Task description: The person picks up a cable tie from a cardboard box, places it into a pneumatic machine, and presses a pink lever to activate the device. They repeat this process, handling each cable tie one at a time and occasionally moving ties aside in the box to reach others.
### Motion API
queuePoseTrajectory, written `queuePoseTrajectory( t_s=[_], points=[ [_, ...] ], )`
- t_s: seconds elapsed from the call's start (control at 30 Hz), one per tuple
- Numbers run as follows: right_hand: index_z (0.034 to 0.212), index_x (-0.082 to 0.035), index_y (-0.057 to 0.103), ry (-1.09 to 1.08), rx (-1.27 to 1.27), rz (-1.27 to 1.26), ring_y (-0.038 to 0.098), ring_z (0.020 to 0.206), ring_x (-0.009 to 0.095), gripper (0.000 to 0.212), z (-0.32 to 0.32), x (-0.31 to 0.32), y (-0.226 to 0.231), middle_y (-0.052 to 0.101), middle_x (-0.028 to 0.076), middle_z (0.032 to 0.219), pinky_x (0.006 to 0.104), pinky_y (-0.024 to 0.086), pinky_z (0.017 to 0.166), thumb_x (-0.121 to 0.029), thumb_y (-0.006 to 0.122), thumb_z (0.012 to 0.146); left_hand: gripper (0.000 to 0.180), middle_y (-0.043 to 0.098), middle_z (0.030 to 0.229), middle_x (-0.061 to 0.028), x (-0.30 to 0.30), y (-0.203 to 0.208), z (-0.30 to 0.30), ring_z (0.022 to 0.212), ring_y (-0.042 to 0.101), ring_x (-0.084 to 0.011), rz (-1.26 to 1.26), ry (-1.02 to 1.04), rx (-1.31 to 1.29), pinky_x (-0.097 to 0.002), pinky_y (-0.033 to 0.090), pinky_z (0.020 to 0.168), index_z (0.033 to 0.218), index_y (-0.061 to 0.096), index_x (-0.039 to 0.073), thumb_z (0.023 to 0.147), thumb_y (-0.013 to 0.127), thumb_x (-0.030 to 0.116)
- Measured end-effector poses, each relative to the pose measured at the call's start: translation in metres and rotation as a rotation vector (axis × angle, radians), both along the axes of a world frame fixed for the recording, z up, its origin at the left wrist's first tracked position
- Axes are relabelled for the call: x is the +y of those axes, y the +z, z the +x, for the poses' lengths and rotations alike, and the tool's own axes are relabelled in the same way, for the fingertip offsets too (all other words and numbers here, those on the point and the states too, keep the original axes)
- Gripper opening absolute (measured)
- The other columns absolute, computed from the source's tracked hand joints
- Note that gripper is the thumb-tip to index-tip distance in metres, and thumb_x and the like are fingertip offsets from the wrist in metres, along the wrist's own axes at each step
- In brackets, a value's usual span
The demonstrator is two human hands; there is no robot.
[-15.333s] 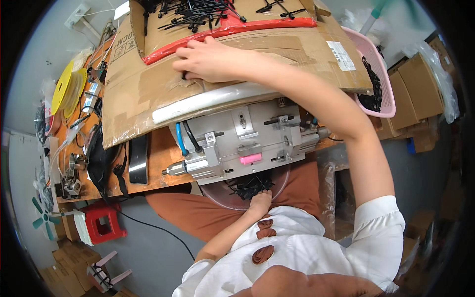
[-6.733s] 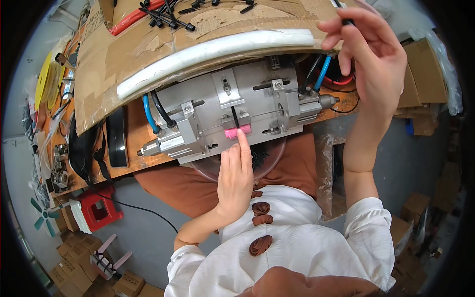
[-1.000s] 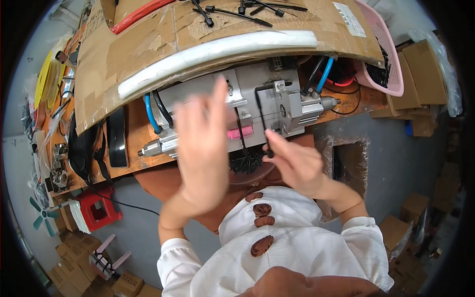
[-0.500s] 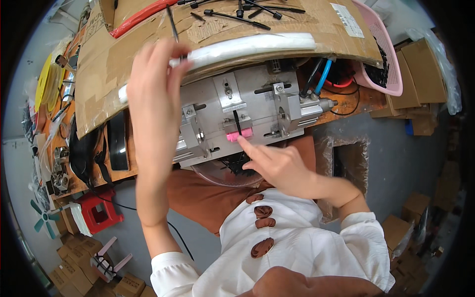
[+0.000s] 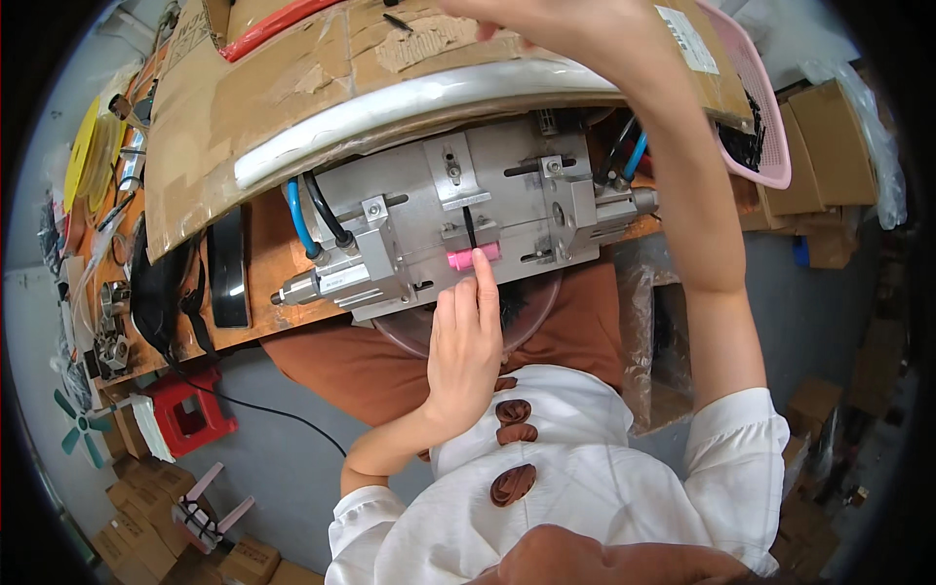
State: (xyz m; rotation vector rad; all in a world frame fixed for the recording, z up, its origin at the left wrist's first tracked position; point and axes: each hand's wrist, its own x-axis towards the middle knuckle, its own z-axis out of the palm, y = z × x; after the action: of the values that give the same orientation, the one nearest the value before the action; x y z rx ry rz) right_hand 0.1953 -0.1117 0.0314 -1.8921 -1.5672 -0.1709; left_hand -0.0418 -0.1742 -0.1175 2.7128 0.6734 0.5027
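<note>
On the wooden bench (image 5: pixel 269 244), your metal fixture (image 5: pixel 417 216) carries the black rod (image 5: pixel 469 223), meeting the pink block (image 5: pixel 461 260). Your left hand (image 5: pixel 465 341) grips nothing visible, index finger extended there, seemingly steadying; next calls for careful alignment. Your right hand (image 5: pixel 556 12) is cropped, grip untellable.

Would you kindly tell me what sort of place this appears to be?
Probably a small workshop: a metal fixture with hoses at a wooden workbench, and cardboard boxes piled nearby.
</note>
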Motion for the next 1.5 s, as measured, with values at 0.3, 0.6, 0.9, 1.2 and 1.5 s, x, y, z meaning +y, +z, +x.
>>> queuePoseTrajectory(
  t_s=[0.3,0.6,0.9,1.2,1.5],
  points=[
    [0.103,0.003,0.064,0.131,0.289,0.241,0.066,0.067,0.015,0.032,-0.076,-0.144,-0.096,0.070,0.013,0.091,0.0234,0.051,0.051,0.011,0.069,0.072,0.060,0.050,0.096,-0.0135,0.045,0.050,0.011,0.087,0.051,-0.0269,0.066,-0.184,-0.060,-0.0344,0.046,0.077,0.132,0.046,-0.004,0.073,0.059,-0.003],
    [0.127,0.006,0.052,0.097,0.076,0.049,0.056,0.054,0.012,0.056,-0.129,-0.142,-0.159,0.064,0.006,0.078,0.0269,0.045,0.048,0.000,0.068,0.074,0.012,0.059,0.081,-0.0193,0.231,0.113,0.144,0.079,0.058,-0.0329,-0.862,-0.104,-0.454,-0.0394,0.047,0.071,0.082,0.055,-0.003,0.074,0.063,-0.005],
    [0.125,0.002,0.055,0.132,0.092,-0.120,0.061,0.058,0.015,0.056,-0.121,-0.143,-0.135,0.064,0.005,0.076,0.0276,0.047,0.047,-0.007,0.073,0.073,0.022,0.064,0.099,-0.0077,0.272,0.122,0.111,0.090,0.061,-0.0194,0.058,-0.234,-0.146,-0.0305,0.046,0.081,0.105,0.061,0.006,0.086,0.056,-0.003],
    [0.089,0.004,0.060,-0.125,-0.336,-0.027,0.063,0.080,0.039,0.013,0.034,-0.024,-0.028,0.064,0.022,0.081,0.0433,0.050,0.070,-0.005,0.058,0.079,0.018,0.062,0.083,-0.0077,0.185,0.126,0.027,0.074,0.061,-0.0166,0.183,-0.055,-0.298,-0.0279,0.047,0.071,0.096,0.062,0.001,0.079,0.065,-0.002],
    [0.110,-0.001,0.061,0.009,0.147,0.128,0.061,0.067,0.022,0.023,0.032,-0.031,-0.006,0.063,0.010,0.077,0.0312,0.048,0.062,-0.005,0.058,0.087,0.061,0.057,0.097,-0.0118,0.032,0.027,-0.028,0.087,0.053,-0.0256,-0.065,-0.054,-0.279,-0.0326,0.046,0.076,0.130,0.049,-0.002,0.072,0.065,-0.010]
  ],
)
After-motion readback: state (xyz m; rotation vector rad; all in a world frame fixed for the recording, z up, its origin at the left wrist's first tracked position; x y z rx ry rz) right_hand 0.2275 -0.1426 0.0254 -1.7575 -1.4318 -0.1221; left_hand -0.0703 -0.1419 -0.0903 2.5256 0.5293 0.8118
